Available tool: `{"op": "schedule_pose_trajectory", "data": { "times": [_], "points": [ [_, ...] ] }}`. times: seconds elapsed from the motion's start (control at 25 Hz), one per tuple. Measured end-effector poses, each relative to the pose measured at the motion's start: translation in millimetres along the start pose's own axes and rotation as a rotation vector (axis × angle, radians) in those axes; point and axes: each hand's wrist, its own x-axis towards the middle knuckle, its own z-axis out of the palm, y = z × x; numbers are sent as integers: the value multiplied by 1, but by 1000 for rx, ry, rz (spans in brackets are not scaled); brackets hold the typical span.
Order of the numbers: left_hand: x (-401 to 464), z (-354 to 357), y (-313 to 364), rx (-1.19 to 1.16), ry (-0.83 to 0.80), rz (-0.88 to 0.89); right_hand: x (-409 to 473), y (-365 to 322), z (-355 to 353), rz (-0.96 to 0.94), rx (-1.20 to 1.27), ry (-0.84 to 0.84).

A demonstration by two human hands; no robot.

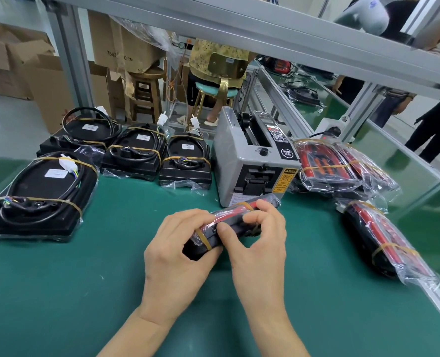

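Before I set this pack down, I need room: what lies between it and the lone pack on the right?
Only bare mat between the held pack and the lone pack; the head view shows it.

On the green-matted workbench (84, 292), the grey box-shaped tape dispenser (252, 171) stands just behind the plastic-bagged black-and-red pack (229, 222), which sits between the left hand (177, 256) and the right hand (260, 248). Black cable-wound units in clear bags (136, 153) lie to the dispenser's left (one nearer than the rest); banded red packs (327, 166) lie to its right.
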Motion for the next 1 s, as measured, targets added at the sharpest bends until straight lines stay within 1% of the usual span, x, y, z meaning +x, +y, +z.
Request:
{"op": "schedule_pose_trajectory", "data": {
  "times": [0.08, 0.2, 0.28, 0.4, 0.52, 0.56, 0.6, 0.68, 0.72, 0.76, 0.8, 0.84, 0.88, 0.92, 0.96, 1.0],
  "points": [
    [-1, 0, 2, -7, -13, -18, -2, 1, 4, 25, 50, 48],
    [-3, -2, 1, 7, -19, -50, 0, 2, 7, 8, -79, 80],
    [-3, -4, -1, 16, -43, -47, 3, 4, 5, 39, -86, 105],
    [-1, -6, -4, -9, -52, -60, 2, 4, 5, -14, -147, 28],
    [2, -21, -15, -72, -33, -125, 17, 17, -14, -16, -115, 116],
    [3, -28, -18, -109, -35, -146, 27, 23, -26, 9, -79, 83],
    [4, -36, -23, -143, -55, -156, 36, 29, -38, 52, -23, -26],
    [7, -47, -27, -153, -132, -176, 47, 39, -51, 123, 58, -350],
    [9, -50, -25, -116, -165, -199, 48, 43, -50, 129, 95, -460],
    [13, -51, -20, -29, -170, -187, 50, 47, -47, 133, 144, -510],
    [19, -51, -11, 117, -162, -98, 50, 49, -43, 137, 191, -517],
    [25, -48, -1, 267, -165, 42, 51, 50, -40, 134, 220, -508],
    [32, -41, 9, 363, -196, 182, 52, 52, -39, 121, 235, -498],
    [38, -31, 18, 411, -270, 287, 54, 53, -40, 105, 240, -498],
    [44, -20, 27, 438, -358, 324, 56, 54, -42, 86, 248, -508],
    [49, -9, 33, 456, -438, 300, 57, 54, -44, 69, 268, -517]
  ]
}}
